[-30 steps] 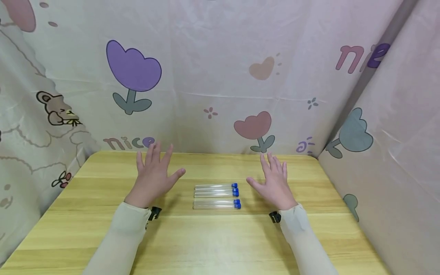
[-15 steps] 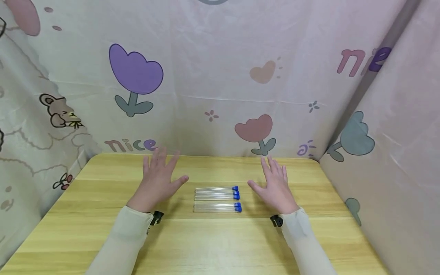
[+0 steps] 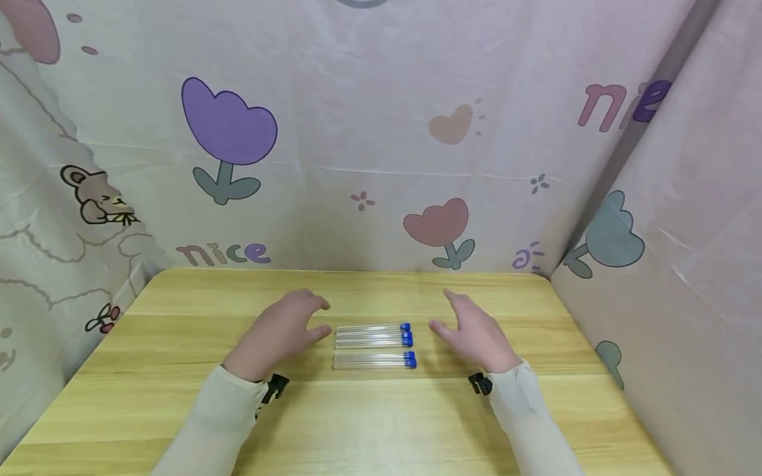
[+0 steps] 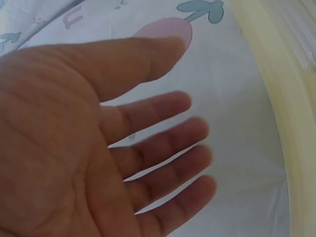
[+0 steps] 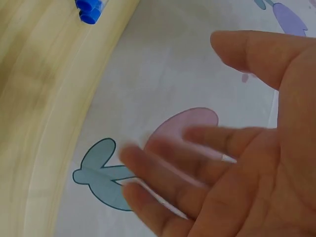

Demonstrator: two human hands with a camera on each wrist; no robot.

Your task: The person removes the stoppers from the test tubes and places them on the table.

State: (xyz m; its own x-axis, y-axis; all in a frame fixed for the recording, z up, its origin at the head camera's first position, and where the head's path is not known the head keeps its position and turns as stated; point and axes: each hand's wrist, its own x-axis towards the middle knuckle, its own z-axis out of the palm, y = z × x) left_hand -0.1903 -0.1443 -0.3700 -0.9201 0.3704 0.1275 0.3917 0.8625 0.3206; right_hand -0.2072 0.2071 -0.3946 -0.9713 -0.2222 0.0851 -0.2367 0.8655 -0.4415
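Several clear test tubes (image 3: 370, 342) with blue caps lie side by side on the wooden table, caps pointing right, in two close groups. My left hand (image 3: 278, 334) hovers just left of their bottom ends, thumb apart from the fingers, holding nothing. In the left wrist view that hand (image 4: 98, 143) shows loosely bent fingers, with clear tubes (image 4: 296, 34) at the upper right corner. To the right of the blue caps hangs my right hand (image 3: 476, 334), also holding nothing. The right wrist view has this hand (image 5: 247, 163) with fingers spread, slightly blurred, and blue caps (image 5: 90, 10) at the top.
The light wooden table (image 3: 369, 430) reaches back to a hanging cloth (image 3: 333, 119) printed with flowers and letters. Cloth walls also close in the left and right sides. A black wrist camera (image 3: 275, 389) sits at the left cuff, another camera (image 3: 479, 383) at the right.
My left hand has lowered from spread, raised fingers to bent ones and come nearer the tubes. The right hand's fingers have bent and drawn together. The tubes lie as before.
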